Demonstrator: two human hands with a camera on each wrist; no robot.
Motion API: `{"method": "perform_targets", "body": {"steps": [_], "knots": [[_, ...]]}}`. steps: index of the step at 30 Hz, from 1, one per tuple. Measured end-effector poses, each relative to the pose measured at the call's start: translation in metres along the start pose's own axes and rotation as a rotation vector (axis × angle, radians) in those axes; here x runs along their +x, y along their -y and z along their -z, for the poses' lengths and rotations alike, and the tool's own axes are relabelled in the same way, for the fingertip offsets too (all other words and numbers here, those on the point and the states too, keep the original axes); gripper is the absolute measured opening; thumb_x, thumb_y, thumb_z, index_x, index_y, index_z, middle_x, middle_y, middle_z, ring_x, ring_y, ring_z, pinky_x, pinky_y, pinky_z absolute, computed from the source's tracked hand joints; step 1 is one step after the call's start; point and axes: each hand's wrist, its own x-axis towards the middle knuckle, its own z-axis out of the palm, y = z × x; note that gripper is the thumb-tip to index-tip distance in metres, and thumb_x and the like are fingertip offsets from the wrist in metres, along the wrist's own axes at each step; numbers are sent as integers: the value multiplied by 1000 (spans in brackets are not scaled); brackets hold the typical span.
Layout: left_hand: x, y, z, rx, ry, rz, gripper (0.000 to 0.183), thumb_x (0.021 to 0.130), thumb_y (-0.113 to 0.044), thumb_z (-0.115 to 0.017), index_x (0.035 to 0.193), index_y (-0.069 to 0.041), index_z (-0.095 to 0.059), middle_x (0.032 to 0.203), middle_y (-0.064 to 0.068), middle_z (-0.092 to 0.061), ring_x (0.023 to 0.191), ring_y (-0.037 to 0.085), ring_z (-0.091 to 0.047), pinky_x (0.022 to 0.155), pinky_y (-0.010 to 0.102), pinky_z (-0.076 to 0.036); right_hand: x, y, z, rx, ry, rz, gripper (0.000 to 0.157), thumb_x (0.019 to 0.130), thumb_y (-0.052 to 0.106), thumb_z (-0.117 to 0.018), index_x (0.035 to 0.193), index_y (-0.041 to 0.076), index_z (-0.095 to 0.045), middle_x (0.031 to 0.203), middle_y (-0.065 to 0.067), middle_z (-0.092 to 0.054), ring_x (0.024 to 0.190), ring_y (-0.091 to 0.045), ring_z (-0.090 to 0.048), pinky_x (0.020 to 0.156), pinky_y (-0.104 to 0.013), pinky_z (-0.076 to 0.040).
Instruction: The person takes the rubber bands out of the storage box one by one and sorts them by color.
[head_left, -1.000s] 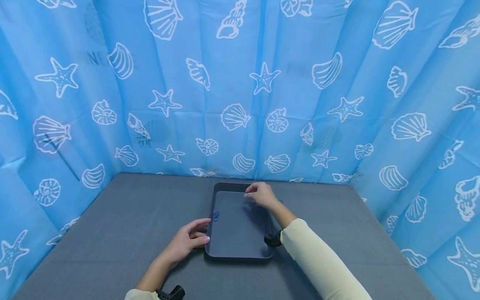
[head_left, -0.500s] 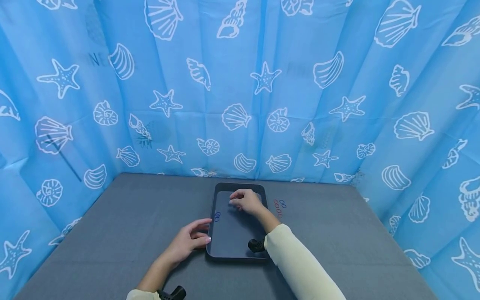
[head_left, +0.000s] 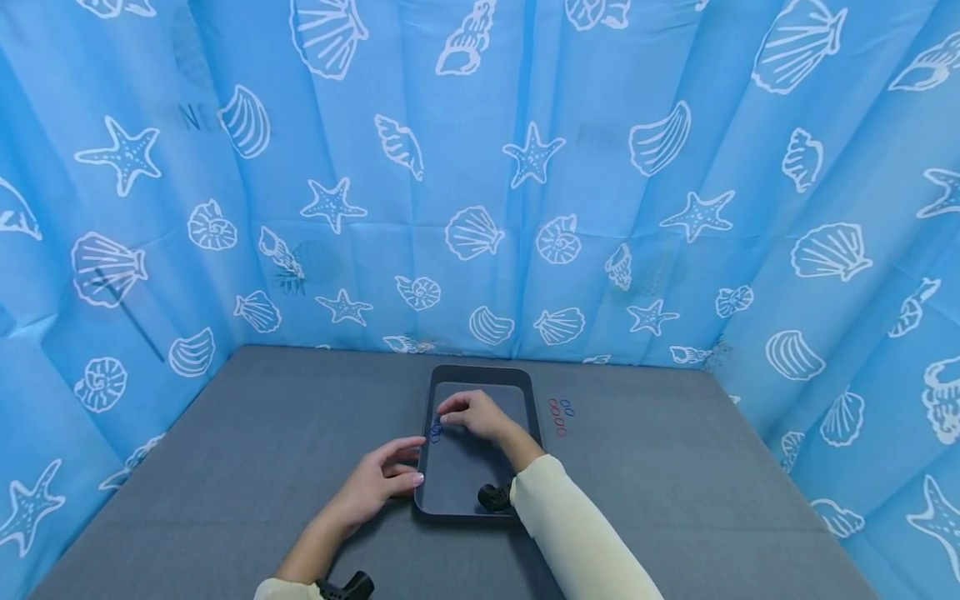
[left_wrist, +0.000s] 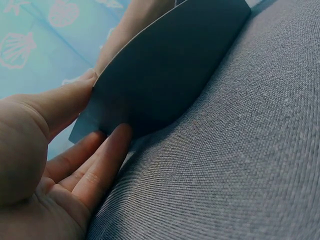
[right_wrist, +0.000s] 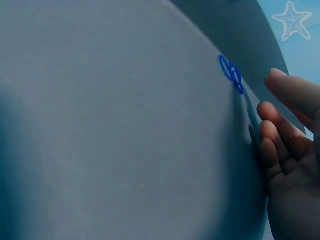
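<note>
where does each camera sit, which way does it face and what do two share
Head: on the head, facing forward and down at the tray; left hand, right hand and sleeves show.
Left wrist: on that wrist, facing the tray's outer wall and grey cloth; left fingers, thumb and part of the right arm show.
Right wrist: on that wrist, facing the tray's floor; right thumb and fingers show.
Shared: head and right wrist both show blue rings in the tray.

blue curtain (head_left: 480, 158) on three sides, white starfish and shell prints (head_left: 533, 155), grey cloth-covered tabletop (head_left: 675, 483), rear edge against curtain
</note>
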Motion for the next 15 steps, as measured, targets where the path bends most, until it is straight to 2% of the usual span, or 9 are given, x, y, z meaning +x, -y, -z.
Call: {"method": "perform_targets", "body": {"steps": [9, 15], "knots": [[0, 1, 0, -13, 1, 1, 53, 81, -20, -60, 129, -17, -39, 124, 14, -41, 97, 23, -53, 75, 34, -48, 5, 5, -6, -154, 100, -9, 12, 80, 16, -61, 91, 17, -65, 82, 4, -58, 72, -12, -51, 62, -27, -42], [1, 1, 1, -20, 2, 6, 53, 81, -19, -60, 129, -17, -39, 124, 14, -41, 98, 24, -53, 75, 34, -48, 7, 6, -9, -218, 104, -16, 9, 79, 15, -62, 87, 18, -64, 79, 6, -58, 70, -11, -50, 61, -25, -40]]}}
